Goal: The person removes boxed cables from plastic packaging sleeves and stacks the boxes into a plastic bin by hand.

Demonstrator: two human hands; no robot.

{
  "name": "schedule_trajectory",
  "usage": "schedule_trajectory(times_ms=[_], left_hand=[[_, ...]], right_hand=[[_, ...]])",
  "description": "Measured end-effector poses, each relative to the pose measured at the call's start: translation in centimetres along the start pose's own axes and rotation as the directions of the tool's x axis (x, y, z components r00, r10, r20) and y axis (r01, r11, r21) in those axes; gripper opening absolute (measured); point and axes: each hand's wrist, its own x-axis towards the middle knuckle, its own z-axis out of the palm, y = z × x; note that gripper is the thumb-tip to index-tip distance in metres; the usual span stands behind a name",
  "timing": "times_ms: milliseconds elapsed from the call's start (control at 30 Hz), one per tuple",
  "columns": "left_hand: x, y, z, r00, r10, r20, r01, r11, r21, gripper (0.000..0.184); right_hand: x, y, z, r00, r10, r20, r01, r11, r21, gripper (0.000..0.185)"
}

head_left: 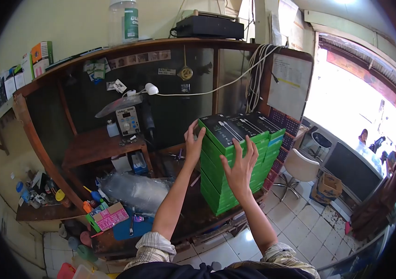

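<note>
A tall stack of green boxes with black tops, printed with white cables, stands in several columns on the dark wooden desk. My left hand lies against the left side of the stack near its top, with the thumb by the front corner and the fingers stretched along the side. Against the upper front face rests my right hand, its fingers spread and their tips near the top edge. Both hands touch the boxes, and neither is wrapped around one. The far side of the stack is hidden.
Left of the stack lies a clear plastic-wrapped bundle, with a pink box beside it. A soldering station sits on a small wooden shelf. A white cable hangs behind. To the right are a white chair and a carton; people sit outside.
</note>
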Motion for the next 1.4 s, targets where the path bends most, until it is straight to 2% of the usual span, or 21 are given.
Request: schedule_trajectory(times_ms=[33, 100, 133, 200, 267, 333, 433, 533, 600, 667, 733, 800, 867, 900, 933, 1000, 1133, 1233, 1267, 1333, 1400], left_hand=[[0.3, 0.2, 0.0, 1.0, -0.003, -0.01, 0.003, 1.0, 0.018, 0.051], [0.7, 0.8, 0.0, 0.997, 0.064, -0.041, -0.069, 0.989, -0.127, 0.047], [0.5, 2.0, 0.0, 0.997, 0.055, -0.048, -0.06, 0.992, -0.11, 0.047], [0.0, 4.6, -0.2, 0.996, 0.065, -0.059, -0.081, 0.938, -0.338, 0.048], [-0.6, 6.6, -0.7, 0.994, 0.068, -0.086, -0.096, 0.919, -0.383, 0.05], [-1.8, 8.2, -2.0, 0.992, 0.067, -0.107, -0.107, 0.897, -0.428, 0.053], [-3.8, 9.4, -4.3, 0.993, 0.041, -0.115, -0.094, 0.857, -0.507, 0.053], [-6.9, 9.7, -8.6, 0.992, 0.013, -0.127, -0.068, 0.898, -0.434, 0.057], [-9.5, 9.3, -12.0, 0.981, -0.05, -0.188, -0.036, 0.904, -0.425, 0.053], [-12.5, 8.2, -15.5, 0.963, -0.096, -0.254, -0.01, 0.922, -0.388, 0.05], [-15.7, 7.2, -18.9, 0.925, -0.216, -0.313, 0.109, 0.939, -0.326, 0.045], [-18.6, 5.2, -22.2, 0.883, -0.247, -0.399, 0.149, 0.954, -0.262, 0.043], [-22.2, 4.1, -25.5, 0.784, -0.445, -0.433, 0.286, 0.878, -0.383, 0.044], [-24.9, 1.0, -27.8, 0.807, -0.35, -0.476, 0.268, 0.935, -0.234, 0.043], [-26.7, 1.2, -29.1, 0.801, -0.353, -0.483, 0.27, 0.934, -0.235, 0.043], [-29.8, 1.5, -30.8, 0.747, -0.37, -0.553, 0.392, 0.916, -0.084, 0.039], [-35.0, 0.8, -33.8, 0.686, -0.392, -0.613, 0.538, 0.84, 0.064, 0.039], [-36.1, 0.6, -35.1, 0.783, -0.353, -0.513, 0.587, 0.693, 0.419, 0.05], [-35.7, 0.7, -35.1, 0.776, -0.36, -0.518, 0.595, 0.69, 0.411, 0.05], [-34.7, 0.6, -34.9, 0.878, -0.259, -0.403, 0.478, 0.528, 0.702, 0.054], [-34.4, -0.1, -34.7, 0.882, -0.278, -0.379, 0.47, 0.568, 0.676, 0.057]], right_hand=[[0.0, 0.1, 0.1, 1.0, -0.028, -0.011, 0.028, 0.999, 0.032, 0.056], [-0.2, 0.5, 0.5, 0.998, -0.05, -0.039, 0.054, 0.993, 0.101, 0.053], [-0.2, 0.8, 0.7, 0.999, -0.045, -0.026, 0.048, 0.992, 0.117, 0.053], [-0.3, 1.2, 0.9, 0.983, -0.15, -0.107, 0.163, 0.979, 0.123, 0.048], [-0.4, 1.5, 1.1, 0.972, -0.197, -0.129, 0.211, 0.971, 0.11, 0.048], [-0.5, 0.9, 0.6, 0.939, -0.256, -0.23, 0.296, 0.942, 0.161, 0.051], [-1.4, -0.8, -0.5, 0.934, -0.286, -0.215, 0.327, 0.926, 0.19, 0.05], [-3.8, -3.3, -0.3, 0.938, -0.309, -0.158, 0.34, 0.906, 0.25, 0.049], [-5.7, -5.3, 0.7, 0.956, -0.28, -0.087, 0.291, 0.88, 0.376, 0.052], [-7.8, -7.6, 1.9, 0.958, -0.287, 0.012, 0.251, 0.856, 0.453, 0.06], [-9.7, -10.1, 3.8, 0.955, -0.26, 0.144, 0.121, 0.783, 0.61, 0.069], [-11.9, -11.8, 6.4, 0.916, -0.309, 0.257, 0.08, 0.767, 0.637, 0.074], [-15.1, -13.3, 8.3, 0.804, -0.333, 0.493, -0.09, 0.751, 0.654, 0.075], [-16.7, -13.8, 9.0, 0.747, -0.365, 0.556, -0.112, 0.755, 0.646, 0.075], [-18.4, -14.4, 9.7, 0.741, -0.37, 0.561, -0.114, 0.753, 0.648, 0.075], [-21.9, -15.1, 10.4, 0.645, -0.46, 0.61, -0.059, 0.765, 0.641, 0.075], [-27.1, -16.3, 11.1, 0.5, -0.498, 0.709, -0.137, 0.763, 0.632, 0.075], [-28.1, -16.4, 12.0, 0.47, -0.495, 0.731, -0.136, 0.777, 0.614, 0.074], [-28.0, -16.3, 12.5, 0.469, -0.483, 0.739, -0.141, 0.785, 0.603, 0.073], [-27.7, -16.1, 13.3, 0.474, -0.475, 0.741, -0.129, 0.795, 0.592, 0.072], [-27.3, -15.8, 13.8, 0.489, -0.464, 0.738, -0.101, 0.811, 0.577, 0.073]])
